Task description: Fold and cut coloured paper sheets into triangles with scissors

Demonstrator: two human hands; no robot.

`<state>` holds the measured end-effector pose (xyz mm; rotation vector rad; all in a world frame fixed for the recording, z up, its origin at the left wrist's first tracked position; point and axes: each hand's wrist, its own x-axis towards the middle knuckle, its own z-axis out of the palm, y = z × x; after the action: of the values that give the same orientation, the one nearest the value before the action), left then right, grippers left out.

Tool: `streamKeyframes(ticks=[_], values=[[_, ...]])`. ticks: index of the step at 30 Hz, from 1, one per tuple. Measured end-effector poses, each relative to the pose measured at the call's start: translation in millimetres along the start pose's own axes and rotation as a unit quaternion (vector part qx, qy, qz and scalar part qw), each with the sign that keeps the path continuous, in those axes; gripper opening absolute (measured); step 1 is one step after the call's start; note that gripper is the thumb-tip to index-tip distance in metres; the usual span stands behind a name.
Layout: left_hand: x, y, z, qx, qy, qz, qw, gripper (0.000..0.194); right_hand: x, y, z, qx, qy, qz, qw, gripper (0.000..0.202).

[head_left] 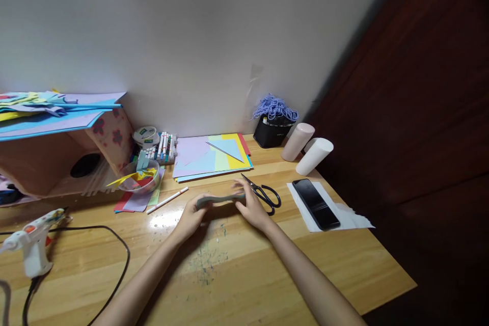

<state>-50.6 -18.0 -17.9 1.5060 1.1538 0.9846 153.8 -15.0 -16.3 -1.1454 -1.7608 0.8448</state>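
Observation:
A thin, slightly wavy grey-green strip (219, 199) is stretched between my two hands above the middle of the wooden table. My left hand (193, 214) grips its left end, and my right hand (250, 205) pinches the right end. Just right of my right hand lie black-handled scissors (267, 198), with their blades pointing to the back left. To the left of my left hand rests a white marker (167, 200). Sheets of coloured paper (194, 158) are stacked behind my hands, with a thin dark stick on top.
A white glue gun (36, 244) with a black cord lies at the left. Behind it are a box (114, 137) and a bowl of scraps (141, 178). A black phone (316, 205), two cylinders (315, 157) and a yarn-topped black holder (272, 133) stand or lie right.

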Motion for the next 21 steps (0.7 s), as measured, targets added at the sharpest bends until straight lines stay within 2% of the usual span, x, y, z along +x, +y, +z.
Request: streamKeyframes(ticks=[2, 4, 5, 7, 8, 11, 14, 18, 21], values=[[6.1, 2.7, 5.4, -0.007, 0.017, -0.008, 1.000, 0.022, 3.7, 5.1, -8.6, -0.018, 0.000, 0.008, 1.000, 0.025], [15.2, 5.5, 11.4, -0.029, 0.031, 0.002, 0.999, 0.024, 7.7, 16.7, -20.4, -0.002, 0.048, 0.054, 0.997, 0.016], [20.4, 7.0, 14.3, -0.046, 0.035, 0.013, 0.998, 0.026, 9.4, 24.5, -27.3, 0.023, 0.093, 0.088, 0.992, 0.018], [30.4, 9.8, 19.3, -0.071, 0.055, 0.036, 0.995, 0.027, 11.9, 42.2, -41.5, 0.095, 0.202, 0.162, 0.961, 0.027], [34.6, 10.9, 21.3, -0.071, 0.068, 0.044, 0.994, 0.026, 12.6, 51.1, -48.1, 0.110, 0.225, 0.173, 0.953, 0.030], [42.1, 12.7, 24.8, -0.017, 0.106, 0.060, 0.992, 0.020, 15.0, 73.1, -63.5, 0.125, 0.253, 0.184, 0.942, 0.037], [44.3, 13.3, 25.4, 0.043, 0.144, 0.082, 0.985, 0.019, 22.5, 85.5, -71.6, 0.114, 0.269, 0.188, 0.938, 0.042], [48.0, 14.9, 18.3, 0.094, 0.174, 0.111, 0.974, 0.019, 33.2, 86.6, -79.1, 0.064, 0.294, 0.186, 0.935, 0.049], [52.1, 17.2, 3.3, 0.149, 0.185, 0.120, 0.964, 0.020, 27.8, 76.3, -82.2, -0.037, 0.309, 0.173, 0.934, 0.055]])
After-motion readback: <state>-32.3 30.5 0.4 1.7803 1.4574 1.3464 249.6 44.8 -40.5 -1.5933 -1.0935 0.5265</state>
